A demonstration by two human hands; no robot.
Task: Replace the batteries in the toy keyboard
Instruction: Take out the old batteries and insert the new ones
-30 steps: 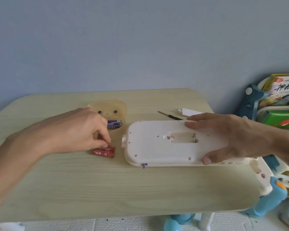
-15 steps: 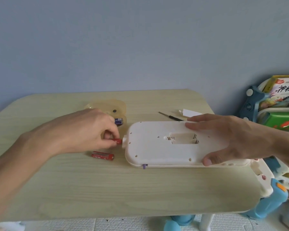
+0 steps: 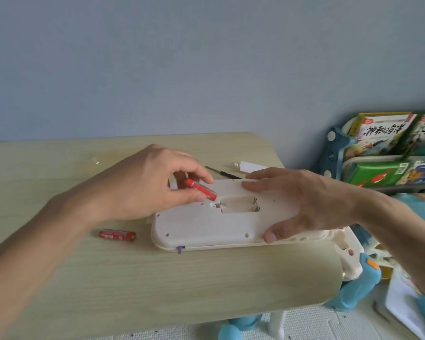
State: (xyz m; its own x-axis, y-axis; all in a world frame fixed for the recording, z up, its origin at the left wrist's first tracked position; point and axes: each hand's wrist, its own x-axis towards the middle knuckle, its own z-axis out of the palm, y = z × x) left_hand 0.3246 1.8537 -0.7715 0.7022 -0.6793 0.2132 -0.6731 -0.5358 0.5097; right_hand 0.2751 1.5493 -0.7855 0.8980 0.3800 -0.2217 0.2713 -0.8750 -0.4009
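The cream toy keyboard [image 3: 201, 228] lies face down on the wooden table [image 3: 133, 278], its open battery compartment [image 3: 239, 204] facing up and holding nothing. My left hand [image 3: 142, 185] pinches a red battery [image 3: 201, 189] tilted just left of the compartment. My right hand [image 3: 302, 202] grips the keyboard's right half, fingers on its back and thumb at the near edge. A second red battery [image 3: 117, 235] rests on the table left of the keyboard.
A small screwdriver [image 3: 221, 172] and the white battery cover [image 3: 252, 166] lie behind the keyboard. A translucent dish edge [image 3: 95, 160] shows behind my left hand. Books and blue toys [image 3: 388, 153] crowd the right, past the table's edge.
My left hand lifted one red battery from the table and carried it right, over the keyboard to the compartment's left end. The other battery stays put. My right hand has kept its hold.
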